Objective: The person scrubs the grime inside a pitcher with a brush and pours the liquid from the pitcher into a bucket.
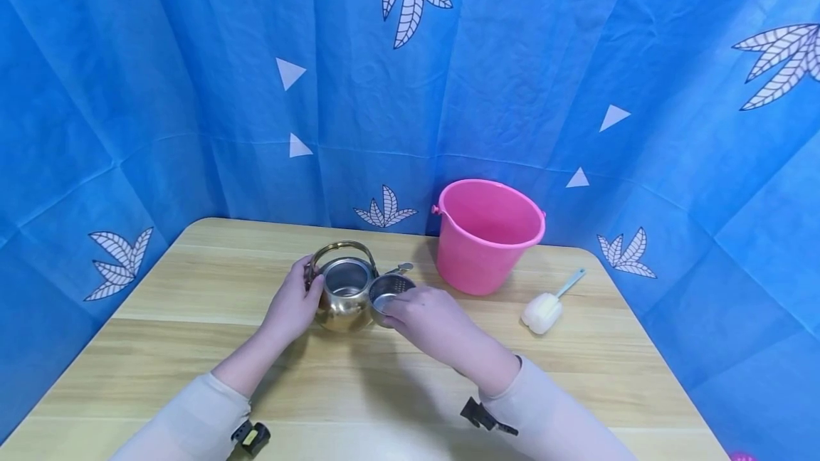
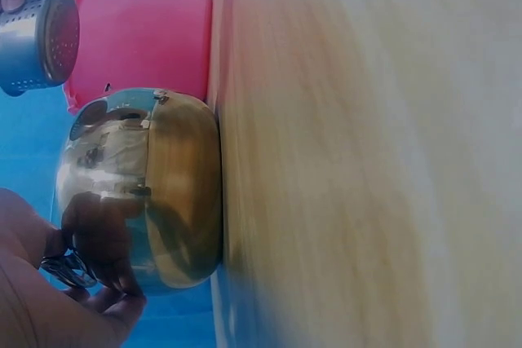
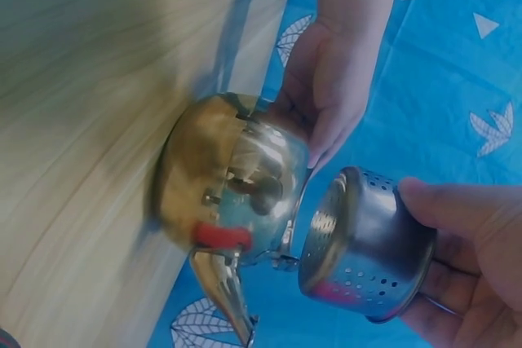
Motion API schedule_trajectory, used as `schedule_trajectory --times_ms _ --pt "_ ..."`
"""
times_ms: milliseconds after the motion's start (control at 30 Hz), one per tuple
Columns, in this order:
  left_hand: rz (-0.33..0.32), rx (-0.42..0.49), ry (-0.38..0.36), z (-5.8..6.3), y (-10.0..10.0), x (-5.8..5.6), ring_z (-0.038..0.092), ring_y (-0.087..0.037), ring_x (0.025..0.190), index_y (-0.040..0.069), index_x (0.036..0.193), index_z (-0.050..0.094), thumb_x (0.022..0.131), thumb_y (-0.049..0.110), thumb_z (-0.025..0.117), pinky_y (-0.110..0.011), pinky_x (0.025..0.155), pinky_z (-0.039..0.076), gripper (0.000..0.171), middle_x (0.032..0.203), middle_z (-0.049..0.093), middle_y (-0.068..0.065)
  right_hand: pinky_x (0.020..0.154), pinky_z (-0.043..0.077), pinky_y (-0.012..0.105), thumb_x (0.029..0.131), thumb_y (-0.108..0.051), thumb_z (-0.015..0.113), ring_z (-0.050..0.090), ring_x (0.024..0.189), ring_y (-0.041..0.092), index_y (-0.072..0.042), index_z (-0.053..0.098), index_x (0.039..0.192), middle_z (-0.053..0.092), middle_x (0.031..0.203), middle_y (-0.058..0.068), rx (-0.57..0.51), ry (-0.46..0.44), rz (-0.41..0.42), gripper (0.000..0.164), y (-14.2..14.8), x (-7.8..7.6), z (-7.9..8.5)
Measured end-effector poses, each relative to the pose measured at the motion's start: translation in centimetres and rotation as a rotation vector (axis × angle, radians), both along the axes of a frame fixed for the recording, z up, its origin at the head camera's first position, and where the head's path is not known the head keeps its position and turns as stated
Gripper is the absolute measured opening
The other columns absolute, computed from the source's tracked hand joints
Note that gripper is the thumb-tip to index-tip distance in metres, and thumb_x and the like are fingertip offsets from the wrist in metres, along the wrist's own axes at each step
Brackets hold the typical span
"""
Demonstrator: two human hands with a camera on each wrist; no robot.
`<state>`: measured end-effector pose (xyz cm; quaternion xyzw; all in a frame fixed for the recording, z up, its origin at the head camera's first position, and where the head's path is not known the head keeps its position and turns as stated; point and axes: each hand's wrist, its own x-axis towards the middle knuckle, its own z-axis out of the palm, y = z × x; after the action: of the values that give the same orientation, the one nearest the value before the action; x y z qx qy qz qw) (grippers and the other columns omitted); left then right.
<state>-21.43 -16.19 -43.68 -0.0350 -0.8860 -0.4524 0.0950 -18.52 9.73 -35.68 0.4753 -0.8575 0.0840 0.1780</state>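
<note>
A shiny gold teapot (image 1: 344, 310) stands lidless on the table, its arched handle (image 1: 342, 245) raised over the round mouth. My left hand (image 1: 297, 304) grips the pot's left side at the handle's base, thumb toward the rim. In my right hand (image 1: 426, 322) is a steel tea strainer (image 3: 367, 242), pinched at its rim between thumb and fingers. Small holes dot its wall and its base (image 2: 62, 37). It hangs tilted, clear of the table, just right of the teapot's mouth. The spout (image 3: 222, 287) points away from my left hand.
Behind and to the right stands a pink bucket (image 1: 480, 262). Farther right lies a white sponge brush (image 1: 543, 313) with a pale green handle. A blue patterned curtain (image 1: 378, 105) hangs along the back edge of the wooden table (image 1: 211, 276).
</note>
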Motion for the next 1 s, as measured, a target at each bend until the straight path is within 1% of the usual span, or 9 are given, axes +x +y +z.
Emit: schedule_trajectory --times_ms 167,300,467,600,767,1000 --pt "0.002 0.005 0.001 0.1 0.0 0.0 0.046 -0.048 0.131 -0.009 0.151 0.026 0.106 0.016 0.045 -0.059 0.112 0.034 0.055 0.139 0.049 -0.034 0.057 0.049 0.020 0.094 -0.025 0.072 0.060 0.064 0.007 -0.022 0.072 0.082 0.067 0.073 -0.011 0.034 -0.050 -0.019 0.013 0.3 0.0 0.0" --pt "-0.002 0.012 0.000 0.0 0.0 0.0 0.047 -0.047 0.131 -0.009 0.151 0.026 0.106 0.016 0.045 -0.058 0.112 0.035 0.055 0.138 0.049 -0.034 0.054 0.046 0.019 0.094 -0.024 0.071 0.055 0.060 0.005 -0.022 0.070 0.076 0.063 0.067 -0.011 0.046 -0.088 -0.030 0.018 0.5 0.1 0.0" --pt "-0.006 0.017 0.009 0.0 0.1 -0.1 0.047 -0.047 0.131 -0.010 0.150 0.026 0.106 0.015 0.045 -0.058 0.112 0.035 0.055 0.136 0.050 -0.033 0.052 0.042 0.018 0.094 -0.022 0.071 0.050 0.057 0.004 -0.022 0.066 0.072 0.056 0.063 -0.013 0.050 -0.113 -0.035 0.023 0.6 0.2 -0.1" --pt "-0.005 0.012 0.013 0.0 0.1 -0.1 0.048 -0.047 0.130 -0.010 0.150 0.026 0.106 0.015 0.046 -0.058 0.112 0.035 0.054 0.136 0.051 -0.033 0.051 0.041 0.018 0.095 -0.022 0.070 0.048 0.056 0.004 -0.023 0.065 0.071 0.053 0.061 -0.013 0.056 -0.118 -0.039 0.025 0.8 0.1 -0.4" --pt "-0.002 0.002 0.007 0.1 0.0 0.0 0.047 -0.047 0.131 -0.010 0.151 0.026 0.106 0.016 0.045 -0.059 0.112 0.035 0.055 0.137 0.050 -0.033 0.052 0.044 0.020 0.093 -0.025 0.072 0.052 0.057 0.004 -0.022 0.062 0.069 0.056 0.062 -0.012 0.087 -0.103 -0.031 0.027 1.2 0.0 -0.8" --pt "0.000 0.005 0.010 0.1 0.1 0.0 0.047 -0.047 0.131 -0.010 0.151 0.026 0.106 0.015 0.045 -0.058 0.112 0.035 0.055 0.137 0.050 -0.034 0.056 0.048 0.019 0.091 -0.026 0.074 0.058 0.061 0.003 -0.021 0.067 0.072 0.062 0.067 -0.011 0.120 -0.128 -0.023 0.021 1.6 0.0 -1.3"
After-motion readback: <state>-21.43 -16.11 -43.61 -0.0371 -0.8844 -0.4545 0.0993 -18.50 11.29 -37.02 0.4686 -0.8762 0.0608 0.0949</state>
